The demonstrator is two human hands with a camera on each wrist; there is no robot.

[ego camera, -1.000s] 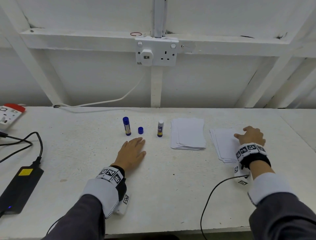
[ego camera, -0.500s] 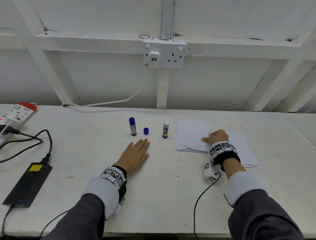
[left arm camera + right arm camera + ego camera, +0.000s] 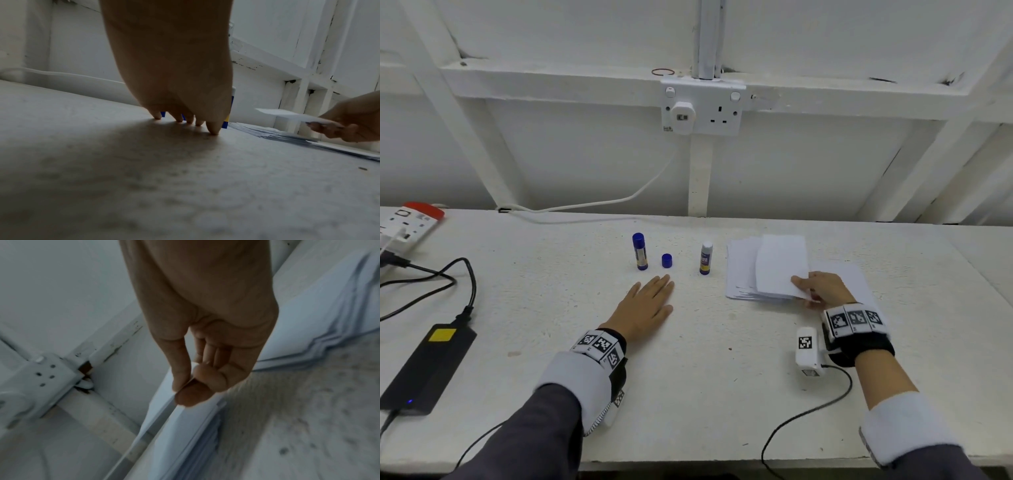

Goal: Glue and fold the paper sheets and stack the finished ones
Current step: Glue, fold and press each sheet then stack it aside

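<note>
Right hand [image 3: 822,289]: pinches one paper sheet [image 3: 780,265] by its near corner, lifted over the paper stack [image 3: 739,270] at 2 o'clock.
Left hand [image 3: 645,308]: fingers straight, flat on the table [image 3: 705,394].
Glue sticks: capped stick [image 3: 639,251], loose cap [image 3: 667,260], uncapped stick [image 3: 706,257] at 12 o'clock of that hand.

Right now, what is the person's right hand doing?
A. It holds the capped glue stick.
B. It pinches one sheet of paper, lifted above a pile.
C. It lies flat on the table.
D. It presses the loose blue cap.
B: the right hand pinches the near corner of one sheet between thumb and fingers, raised above the pile.
</note>
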